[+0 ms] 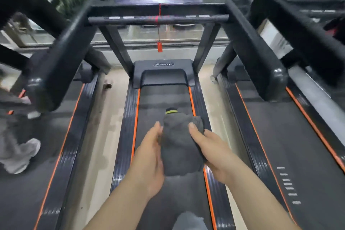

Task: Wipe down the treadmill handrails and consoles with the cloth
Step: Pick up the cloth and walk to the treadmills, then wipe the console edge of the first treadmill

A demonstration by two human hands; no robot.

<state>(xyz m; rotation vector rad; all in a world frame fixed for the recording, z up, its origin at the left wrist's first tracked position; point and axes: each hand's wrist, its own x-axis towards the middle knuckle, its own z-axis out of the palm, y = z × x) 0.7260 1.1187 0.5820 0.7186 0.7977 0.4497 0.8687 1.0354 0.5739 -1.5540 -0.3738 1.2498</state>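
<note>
Both hands hold the dark grey bunched cloth [179, 147] between them. The left hand [149, 157] cups its near-left side, and the right hand [211, 153] lays a thumb over its right edge. A black-capped object with a lime ring [171, 111] pokes out just beyond the grip. If the wrap loosens, it could slide out and drop. The cloth looks thick, soft and crumpled. The black padded handrails [61, 58] stand well beyond the grip on either side, not yet touched.
</note>
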